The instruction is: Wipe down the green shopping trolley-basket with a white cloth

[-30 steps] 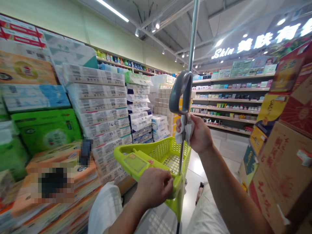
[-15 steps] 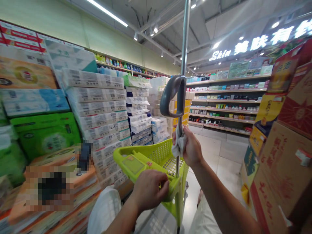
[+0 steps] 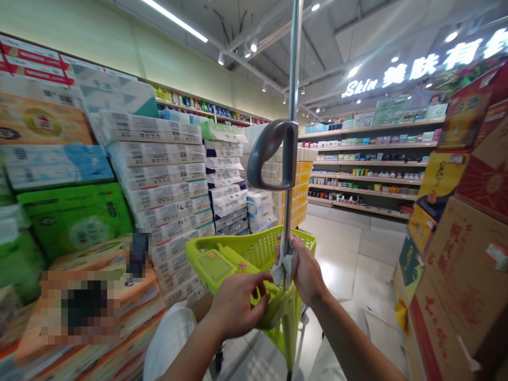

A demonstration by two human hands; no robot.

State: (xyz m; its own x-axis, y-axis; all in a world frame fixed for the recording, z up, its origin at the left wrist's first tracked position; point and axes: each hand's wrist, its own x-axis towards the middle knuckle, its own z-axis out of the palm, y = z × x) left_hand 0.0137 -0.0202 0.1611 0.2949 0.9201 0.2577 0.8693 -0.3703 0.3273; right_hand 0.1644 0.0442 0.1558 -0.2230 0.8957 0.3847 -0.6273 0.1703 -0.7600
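My right hand (image 3: 306, 271) is closed round a metal pole (image 3: 294, 69), with a crumpled white cloth or tissue (image 3: 284, 269) pressed between the fingers and the metal. A grey loop handle (image 3: 256, 159) sits on the pole above that hand. The pole stands at the near corner of a lime-green shopping cart (image 3: 202, 246), whose basket has perforated walls. On the cart's near corner rests my left hand (image 3: 240, 307), its fingers curled over the green plastic just left of the pole and below the cloth.
Stacked white paper packs (image 3: 166, 174) rise on the left, behind orange packs (image 3: 130, 317) in front. Cardboard cartons (image 3: 456, 275) line the right side. Shelves of small goods (image 3: 365, 174) stand at the back beyond the tiled floor (image 3: 345, 248).
My right hand has slid down the pole with the white cloth. The pole and its grey handle have shifted slightly left. My left hand stays at the cart's corner, fingers a little more extended.
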